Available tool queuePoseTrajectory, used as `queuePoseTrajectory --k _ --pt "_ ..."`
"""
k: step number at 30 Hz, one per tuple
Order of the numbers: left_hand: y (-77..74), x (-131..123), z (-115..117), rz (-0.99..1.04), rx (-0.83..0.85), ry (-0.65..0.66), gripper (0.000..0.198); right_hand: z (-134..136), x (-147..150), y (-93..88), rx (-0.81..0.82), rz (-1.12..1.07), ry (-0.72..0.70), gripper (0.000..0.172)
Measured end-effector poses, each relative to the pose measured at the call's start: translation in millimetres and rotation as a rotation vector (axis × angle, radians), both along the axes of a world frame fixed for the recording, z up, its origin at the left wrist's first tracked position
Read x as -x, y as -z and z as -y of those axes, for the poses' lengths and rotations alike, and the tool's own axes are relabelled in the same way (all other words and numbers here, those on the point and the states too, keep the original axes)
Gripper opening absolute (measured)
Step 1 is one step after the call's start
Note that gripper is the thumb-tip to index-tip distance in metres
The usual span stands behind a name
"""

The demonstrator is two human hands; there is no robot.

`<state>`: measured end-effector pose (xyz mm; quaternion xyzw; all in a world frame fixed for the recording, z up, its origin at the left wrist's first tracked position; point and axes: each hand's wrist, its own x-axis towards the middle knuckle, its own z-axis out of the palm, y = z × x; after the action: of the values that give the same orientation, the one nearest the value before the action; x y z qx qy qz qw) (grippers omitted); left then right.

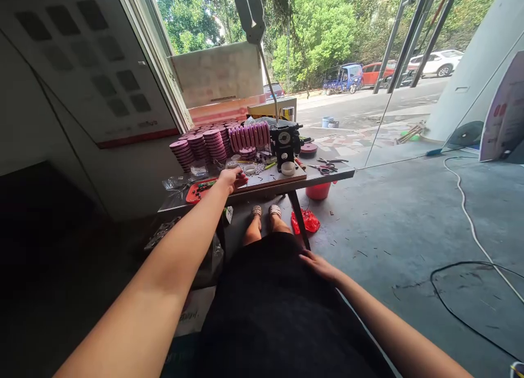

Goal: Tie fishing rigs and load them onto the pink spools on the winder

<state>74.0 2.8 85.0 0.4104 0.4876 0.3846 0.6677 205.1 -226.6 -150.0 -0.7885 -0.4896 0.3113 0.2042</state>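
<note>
My left hand (231, 179) reaches over the front edge of the work table (262, 188), its fingers bent together above the tabletop. Whatever is between the fingertips is too small to make out. Small pale rings or beads (250, 169) lie just beyond it, and a red tray (196, 192) with small dark and green pieces is to its left. To its right stands a small black machine (284, 143) with a round dial, joined to a row of pink-purple discs (249, 136). My right hand (320, 265) lies flat on the dark clothing over my lap, holding nothing.
Stacks of pink-purple discs (200, 148) fill the table's back left. Scissors (325, 168) lie at the right, near a white round dish (287, 169). Below are a red bucket (318, 191), a red plastic bag (306, 222) and a table leg (298, 219). Cables (462, 198) cross the floor.
</note>
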Motion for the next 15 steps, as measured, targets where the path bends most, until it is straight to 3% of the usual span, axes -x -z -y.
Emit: queuePoseTrajectory --k 4,15 --pt "0.8 2.8 -0.8 -0.015 0.000 0.005 0.030 -2.7 16.0 5.9 0.019 0.020 -0.001 0.034" --pt "-2.8 12.1 2.1 -0.003 -0.002 0.003 0.031 1.6 18.3 12.1 0.030 0.079 0.019 0.035"
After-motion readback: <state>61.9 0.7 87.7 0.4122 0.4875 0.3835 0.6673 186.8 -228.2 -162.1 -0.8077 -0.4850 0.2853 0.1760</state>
